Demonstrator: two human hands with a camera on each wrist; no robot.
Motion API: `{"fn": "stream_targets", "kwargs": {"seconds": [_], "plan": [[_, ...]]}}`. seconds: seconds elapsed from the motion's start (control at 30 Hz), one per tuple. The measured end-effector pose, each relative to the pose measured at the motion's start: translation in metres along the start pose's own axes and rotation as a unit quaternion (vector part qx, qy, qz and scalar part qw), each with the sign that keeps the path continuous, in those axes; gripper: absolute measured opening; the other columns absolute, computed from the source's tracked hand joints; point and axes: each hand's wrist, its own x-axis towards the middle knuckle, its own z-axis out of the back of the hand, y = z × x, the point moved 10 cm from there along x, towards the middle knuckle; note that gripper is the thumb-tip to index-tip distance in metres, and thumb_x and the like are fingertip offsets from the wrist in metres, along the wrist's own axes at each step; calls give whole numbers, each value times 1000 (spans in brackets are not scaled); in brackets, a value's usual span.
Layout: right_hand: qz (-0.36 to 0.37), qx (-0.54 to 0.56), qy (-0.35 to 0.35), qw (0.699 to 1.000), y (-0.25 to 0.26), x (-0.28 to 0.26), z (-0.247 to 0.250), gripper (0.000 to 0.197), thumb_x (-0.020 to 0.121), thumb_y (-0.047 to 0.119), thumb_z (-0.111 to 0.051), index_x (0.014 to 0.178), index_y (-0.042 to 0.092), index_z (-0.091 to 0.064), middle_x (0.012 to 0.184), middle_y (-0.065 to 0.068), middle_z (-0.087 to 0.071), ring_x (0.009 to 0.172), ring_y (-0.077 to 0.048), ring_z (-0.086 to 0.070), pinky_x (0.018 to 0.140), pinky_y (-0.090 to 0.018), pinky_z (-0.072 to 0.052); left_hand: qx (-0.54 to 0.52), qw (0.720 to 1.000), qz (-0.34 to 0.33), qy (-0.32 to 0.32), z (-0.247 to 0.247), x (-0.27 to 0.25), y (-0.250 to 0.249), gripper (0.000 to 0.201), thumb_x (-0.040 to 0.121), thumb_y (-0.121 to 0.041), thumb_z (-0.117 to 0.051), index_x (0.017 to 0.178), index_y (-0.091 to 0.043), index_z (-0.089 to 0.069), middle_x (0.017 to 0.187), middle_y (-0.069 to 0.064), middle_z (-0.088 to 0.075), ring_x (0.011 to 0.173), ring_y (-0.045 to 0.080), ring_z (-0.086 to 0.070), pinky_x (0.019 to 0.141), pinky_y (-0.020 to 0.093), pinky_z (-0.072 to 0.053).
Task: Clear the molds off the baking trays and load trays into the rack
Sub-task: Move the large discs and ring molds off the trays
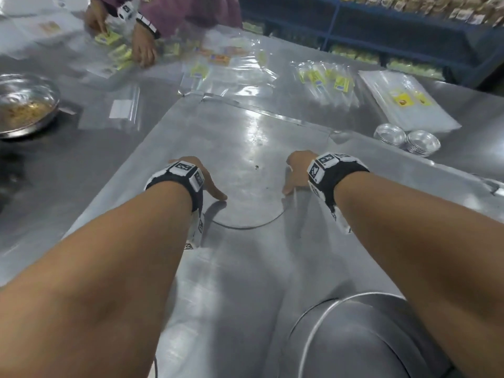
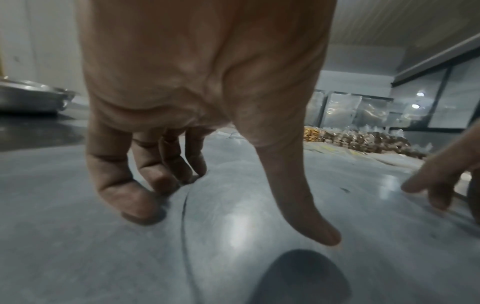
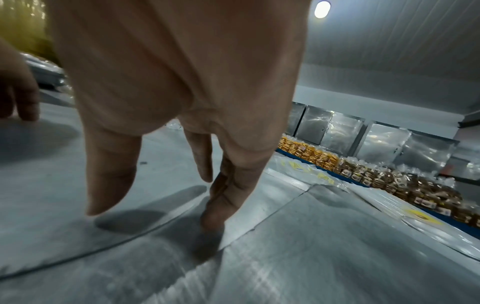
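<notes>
Both hands reached down onto the baking tray (image 1: 245, 148) lying flat on the counter (image 1: 68, 170); left hand (image 1: 201, 178) and right hand (image 1: 297, 170) were spread, fingertips down, gripping nothing. Hooking fingers under the tray's edges would probably lift it level. Only the head view showed stacked molds (image 1: 409, 139) beyond the tray's right corner; wrist views showed fingertip contact.

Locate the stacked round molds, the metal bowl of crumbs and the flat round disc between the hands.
stacked round molds (image 1: 407, 138), head view, rims of the two stacks.
metal bowl of crumbs (image 1: 41, 85), head view, shiny inner wall.
flat round disc (image 1: 253, 184), head view, bare top face.
</notes>
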Motion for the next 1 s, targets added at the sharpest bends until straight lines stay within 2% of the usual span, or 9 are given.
{"fn": "stream_targets", "kwargs": {"seconds": [0.07, 0.13, 0.27, 0.37, 0.47, 0.6, 0.73, 0.83, 1.0], "plan": [[-7, -31, 2, 999, 4, 8, -7, 65, 55, 54, -87, 94, 6, -67, 92, -8, -66, 79, -27, -63, 79, -35, -58, -38, 999, 4, 13, 0, 3, 1, 61, 51, -61, -91, 66, -16, -52, 66, 0, -57, 61, 19, -55, 72, 31, -45], [-11, -41, -5, 999, 6, 12, -8, 59, 51, 55, -87, 71, 9, -56, 73, -4, -55, 71, -26, -62, 76, -37, -59, -57, 998, 12, 35, -3, 7, 5, 61, 50, -62, -90, 69, -17, -53, 71, -2, -58, 67, 21, -56, 77, 31, -46], [-16, -20, -8, 1000, 3, 8, -2, 61, 57, 49, -90, 75, 9, -47, 69, -1, -48, 70, -24, -54, 67, -28, -51, -85, 994, -2, 65, -7, 11, -1, 78, 59, -61, -87, 116, -13, -65, 116, 10, -66, 104, 30, -62, 100, 42, -49], [-32, 13, -3, 999, -2, 9, -5, 61, 56, 44, -93, 70, 7, -47, 66, -1, -49, 57, -18, -51, 61, -27, -45, -59, 996, -10, 62, -5, 10, -11, 82, 70, -61, -81, 131, -10, -61, 127, 10, -65, 105, 28, -60, 99, 36, -48], [-64, 46, 14, 997, -10, 13, -10, 58, 54, 44, -93, 61, 5, -50, 62, -3, -52, 49, -16, -49, 55, -23, -44, -39, 998, -8, 45, -2, 10, -12, 77, 75, -61, -77, 130, -8, -61, 127, 10, -64, 104, 27, -59, 91, 35, -46], [-67, 89, 56, 992, -15, 18, -17, 65, 53, 51, -91, 85, 2, -61, 78, -5, -61, 69, -23, -62, 70, -29, -52, -51, 998, -1, 36, -1, 16, -7, 73, 76, -63, -75, 125, -9, -63, 117, 10, -64, 96, 26, -56, 90, 35, -46], [-82, 114, 50, 989, -20, 11, -16, 58, 55, 47, -92, 61, 5, -51, 59, -3, -49, 49, -18, -47, 52, -23, -39, -38, 998, -6, 52, -6, 18, -8, 70, 77, -64, -73, 123, -12, -62, 117, 11, -64, 96, 26, -56, 88, 34, -47], [-93, 128, 66, 985, -22, 6, -19, 58, 52, 49, -93, 73, 4, -61, 69, -5, -59, 55, -19, -53, 54, -23, -42, -64, 997, 0, 50, -6, 15, -2, 77, 74, -61, -77, 127, -8, -61, 123, 12, -64, 99, 26, -59, 95, 35, -49], [-90, 193, 30, 977, -26, -7, -12, 68, 49, 55, -91, 90, 7, -66, 79, -3, -66, 68, -19, -62, 60, -26, -48, -192, 981, 31, 14, 3, 8, 20, 74, 60, -50, -92, 108, -11, -52, 107, 13, -61, 103, 33, -66, 96, 46, -54]]}}
